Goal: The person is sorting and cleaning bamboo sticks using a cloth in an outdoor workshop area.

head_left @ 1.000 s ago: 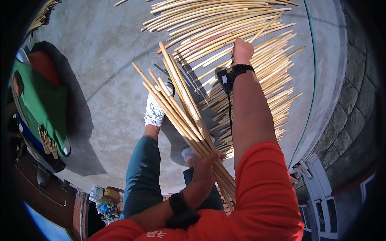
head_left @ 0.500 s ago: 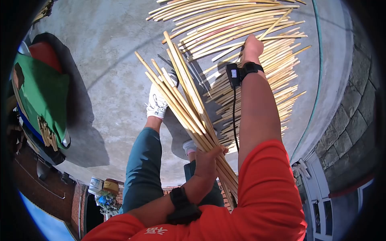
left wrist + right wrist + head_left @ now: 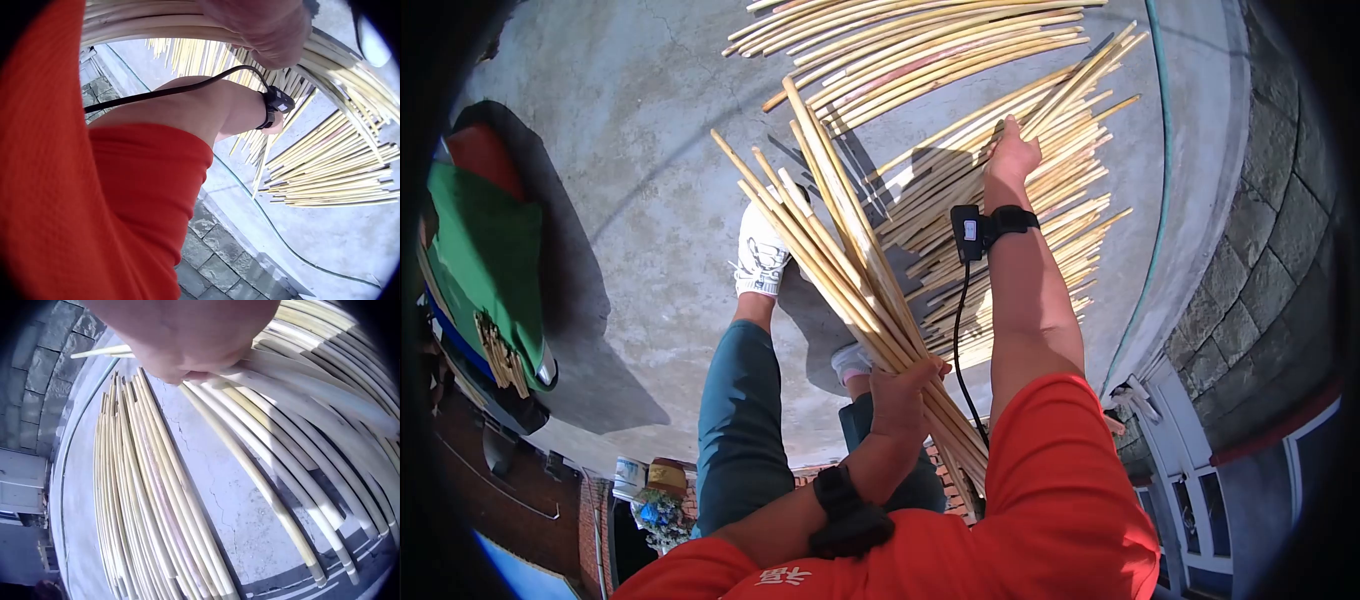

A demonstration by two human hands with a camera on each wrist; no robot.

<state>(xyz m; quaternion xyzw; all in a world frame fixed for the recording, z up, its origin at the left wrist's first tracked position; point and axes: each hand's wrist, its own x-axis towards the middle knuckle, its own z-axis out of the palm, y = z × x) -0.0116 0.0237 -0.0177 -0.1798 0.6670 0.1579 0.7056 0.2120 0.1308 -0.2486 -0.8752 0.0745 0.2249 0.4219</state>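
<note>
My left hand (image 3: 897, 405) grips a bundle of long peeled wooden sticks (image 3: 858, 232) slanting across my legs, its far ends fanned apart. With arm stretched forward, my right hand (image 3: 1010, 160) holds a few similar sticks (image 3: 1078, 82), whose far ends stick out past the knuckles. Beneath it lies a row of loose sticks (image 3: 1055, 215) on the concrete. In the right wrist view, the right hand (image 3: 194, 334) has its fingers curled over pale sticks (image 3: 325, 403); the palm side is hidden. The left wrist view shows the left hand (image 3: 269, 31) wrapped round the bundle.
A second row of sticks (image 3: 950, 60) lies farther off on the concrete ground (image 3: 650, 230). Along the right runs a green hose (image 3: 1165, 180) beside stone paving (image 3: 1230, 290). To the left sits something under a green cover (image 3: 490, 260). My white shoe (image 3: 760, 255) stands near the bundle.
My right hand has shifted a little right, then back toward my body. The sticks past it, crossing at an angle before, now lie close together. The left hand keeps its hold on the bundle.
</note>
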